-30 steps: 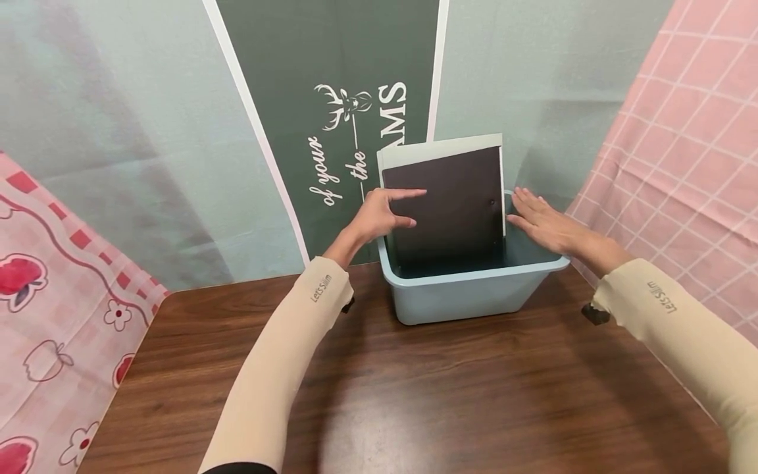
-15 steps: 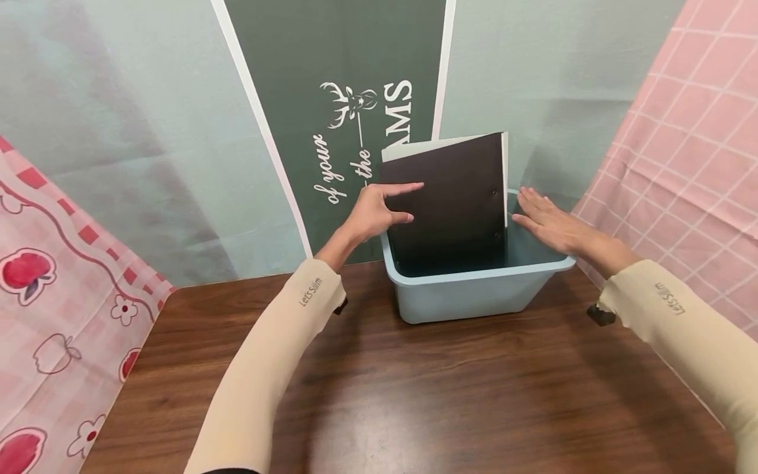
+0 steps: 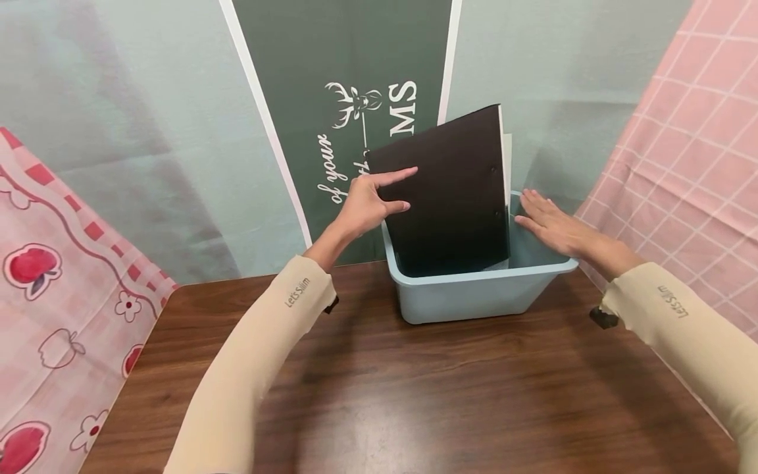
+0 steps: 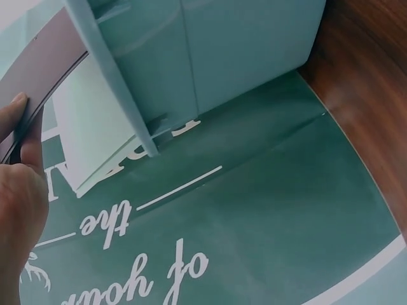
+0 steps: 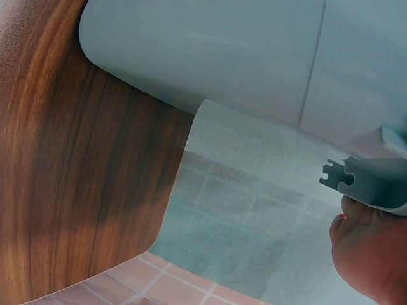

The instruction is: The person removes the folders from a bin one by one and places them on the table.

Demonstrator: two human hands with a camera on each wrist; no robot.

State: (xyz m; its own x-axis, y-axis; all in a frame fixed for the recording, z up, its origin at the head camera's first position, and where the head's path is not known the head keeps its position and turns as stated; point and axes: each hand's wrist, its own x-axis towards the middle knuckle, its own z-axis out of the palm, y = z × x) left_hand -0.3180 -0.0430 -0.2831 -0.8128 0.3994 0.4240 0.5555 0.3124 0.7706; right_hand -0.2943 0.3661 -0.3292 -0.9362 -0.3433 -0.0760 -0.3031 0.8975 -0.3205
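A flat black folder [image 3: 444, 197] with small round rivets near its right edge stands tilted in a light blue plastic bin [image 3: 468, 296]. My left hand [image 3: 367, 204] pinches its left edge, thumb in front and the other fingers partly hidden behind; the left wrist view shows the same grip on the folder [image 4: 48, 63]. Behind it, pale folders or sheets [image 4: 92, 121] lean in the bin and stick out over the rim. My right hand [image 3: 551, 225] rests on the bin's right rim with its fingers straight. The folder's lower edge is hidden inside the bin.
The bin stands on a brown wooden table [image 3: 379, 382], close to its back edge. A grey-green curtain [image 3: 148, 131] with white lettering hangs directly behind. Pink patterned cloths border the left side [image 3: 65, 316] and the right side [image 3: 681, 138].
The black folder has risen, its top now above the pale ones behind it, and its left edge has shifted left. My left hand has moved up and left with it; the right hand stays at the rim.
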